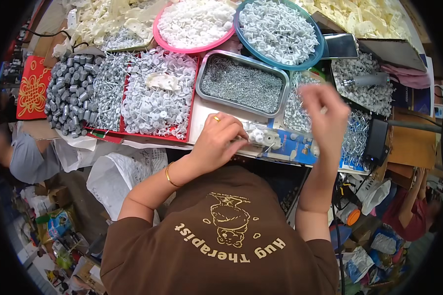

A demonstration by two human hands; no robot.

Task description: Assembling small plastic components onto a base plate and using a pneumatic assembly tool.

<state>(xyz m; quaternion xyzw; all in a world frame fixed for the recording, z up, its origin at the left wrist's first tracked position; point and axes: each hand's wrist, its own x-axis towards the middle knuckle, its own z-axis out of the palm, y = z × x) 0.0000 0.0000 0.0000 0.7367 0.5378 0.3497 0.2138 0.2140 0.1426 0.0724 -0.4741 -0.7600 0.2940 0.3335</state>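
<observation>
Noted: pale plate (273,139) at the near table edge, just right of the fingertips of the left hand (220,137), to the lower left of the right hand (325,110). Left: fingers bent, thumb close to fingertips, at the plate's left end; cannot tell whether gripping. Right: half curled, held above the table, motion-blurred; cannot tell whether anything in grasp.

Counted: one plate in work, with small white caps on it, number unclear; one pink basin (197,49) of white caps; one teal basin (291,68) of white nail-like pieces; one steel tray (241,107) of small metal pieces; one red box (194,93) of white-headed pieces; one flashlight (364,80); one phone (342,45). Loose pieces too many to count.

Around: grey cylinders (71,93) heaped at far left; blue printed sheet (295,147) beside the plate. In the way: right hand and forearm, partly hiding the metal pieces (357,137) behind.
</observation>
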